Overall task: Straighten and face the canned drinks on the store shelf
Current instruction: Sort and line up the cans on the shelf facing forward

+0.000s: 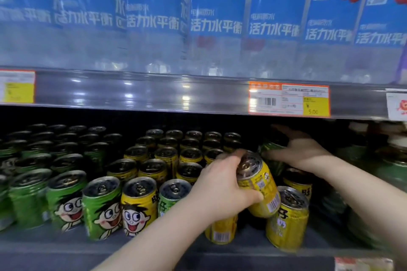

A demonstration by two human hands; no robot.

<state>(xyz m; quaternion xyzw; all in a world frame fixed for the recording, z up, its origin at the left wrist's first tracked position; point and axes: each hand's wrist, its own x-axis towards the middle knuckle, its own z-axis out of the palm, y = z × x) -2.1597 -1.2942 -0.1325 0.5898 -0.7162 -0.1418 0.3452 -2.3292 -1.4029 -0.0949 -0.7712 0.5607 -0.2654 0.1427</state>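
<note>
Green cans point(66, 200) with a cartoon face fill the left of the lower shelf, and yellow cans point(137, 207) of the same brand stand in rows at the middle. My left hand point(222, 189) grips a yellow can point(259, 185), lifted and tilted with its barcode side toward me. Below it stand two more yellow cans, one point(221, 231) partly hidden by my forearm and one point(288, 220) tilted to the right. My right hand point(299, 149) reaches deeper in and rests on a green can point(269, 146); blur hides whether its fingers close around it.
The upper shelf rail point(154, 92) with an orange price tag point(288, 100) hangs low over the cans. Large blue-labelled bottles point(215, 17) stand above it. Dark-capped bottles point(392, 160) crowd the right end of the lower shelf. The shelf's front lip point(66, 251) runs below.
</note>
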